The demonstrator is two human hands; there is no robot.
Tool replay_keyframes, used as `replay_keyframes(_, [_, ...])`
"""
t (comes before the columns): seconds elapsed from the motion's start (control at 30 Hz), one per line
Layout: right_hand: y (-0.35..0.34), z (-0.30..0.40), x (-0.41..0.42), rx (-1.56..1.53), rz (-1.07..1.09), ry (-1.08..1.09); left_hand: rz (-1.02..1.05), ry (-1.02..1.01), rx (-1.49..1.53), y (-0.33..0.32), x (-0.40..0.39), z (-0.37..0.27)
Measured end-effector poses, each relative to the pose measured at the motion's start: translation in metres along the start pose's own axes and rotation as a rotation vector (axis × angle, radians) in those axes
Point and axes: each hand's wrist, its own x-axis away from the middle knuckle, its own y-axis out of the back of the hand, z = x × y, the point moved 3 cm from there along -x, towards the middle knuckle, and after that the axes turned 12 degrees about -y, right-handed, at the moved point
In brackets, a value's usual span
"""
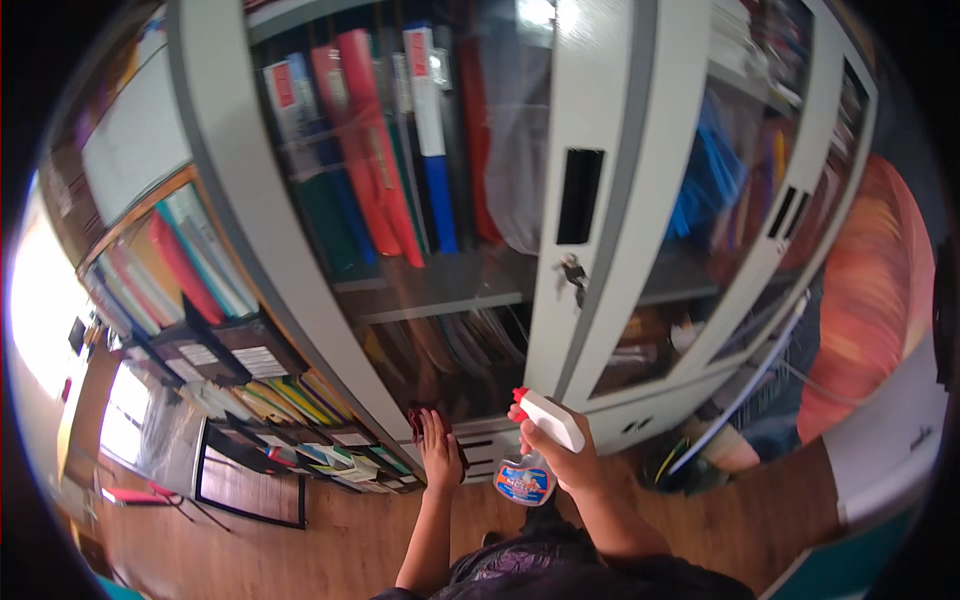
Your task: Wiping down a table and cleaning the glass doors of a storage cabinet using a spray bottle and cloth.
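My left hand (439,454) presses a dark red cloth (420,426) against the lower left corner of a glass cabinet door (480,375). Its fingers lie extended over the cloth. In my right hand (574,457) is a spray bottle (525,480) with a white head and red nozzle, held in front of the door frame. The bottle is clear and bears a blue and orange label. Behind the glass stand red binders (375,165) and other files on shelves. A bunch of keys (574,276) hangs from the lock below a black recessed handle (580,196).
A second glazed cabinet (675,300) adjoins on the right. An orange patterned cloth-like mass (862,300) bulges beside it. At the left, an open shelf unit (247,352) holds files and papers. A black-edged frame (251,487) is near the wooden floor (360,540).
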Motion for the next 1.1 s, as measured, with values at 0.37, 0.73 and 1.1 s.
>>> replay_keyframes(0.37, [0.071,-0.037,0.055,0.573,0.138,0.231,0.307,-0.002,0.503,0.018,-0.005,-0.100])
replay_keyframes(0.73, [0.131,-0.021,0.120,0.611,0.303,0.290,0.473,-0.193,0.662,0.018,-0.021,-0.259])
replay_keyframes(1.1, [0.242,0.012,0.201,0.675,0.258,0.216,0.563,-0.213,0.848,-0.043,0.008,-0.376])
